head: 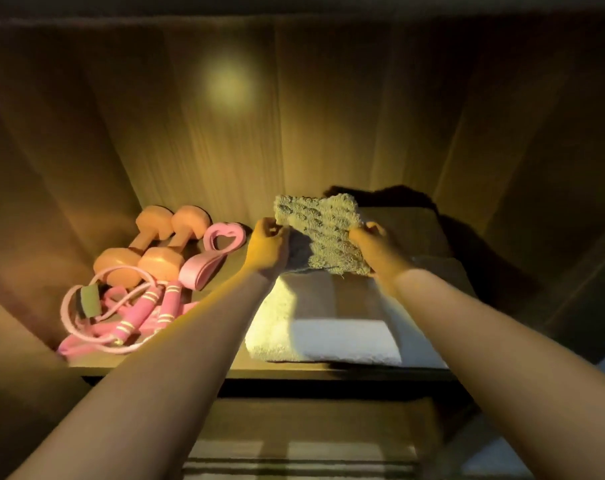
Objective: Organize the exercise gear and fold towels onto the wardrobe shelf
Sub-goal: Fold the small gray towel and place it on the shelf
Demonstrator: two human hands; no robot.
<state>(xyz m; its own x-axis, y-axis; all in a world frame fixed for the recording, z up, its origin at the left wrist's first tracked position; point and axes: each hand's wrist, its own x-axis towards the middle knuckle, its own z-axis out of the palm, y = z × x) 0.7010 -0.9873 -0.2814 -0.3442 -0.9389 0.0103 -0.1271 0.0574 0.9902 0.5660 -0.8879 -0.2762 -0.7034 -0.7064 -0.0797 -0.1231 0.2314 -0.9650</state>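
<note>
A small nubby towel (323, 230) hangs between my two hands above the wardrobe shelf (231, 268). My left hand (267, 244) pinches its left edge and my right hand (374, 242) grips its right edge. Beneath it lies a folded white towel (325, 327) near the shelf's front edge. On the left of the shelf lie two orange dumbbells (152, 244), a pink resistance band (212, 254) with a heart-shaped loop, and a pink jump rope (131, 313) in a tangle.
Wooden wardrobe walls close in the shelf on the left, right and back. The dark front edge of the shelf (294, 379) runs below my forearms. A folded dark cloth (415, 230) lies behind the white towel on the right.
</note>
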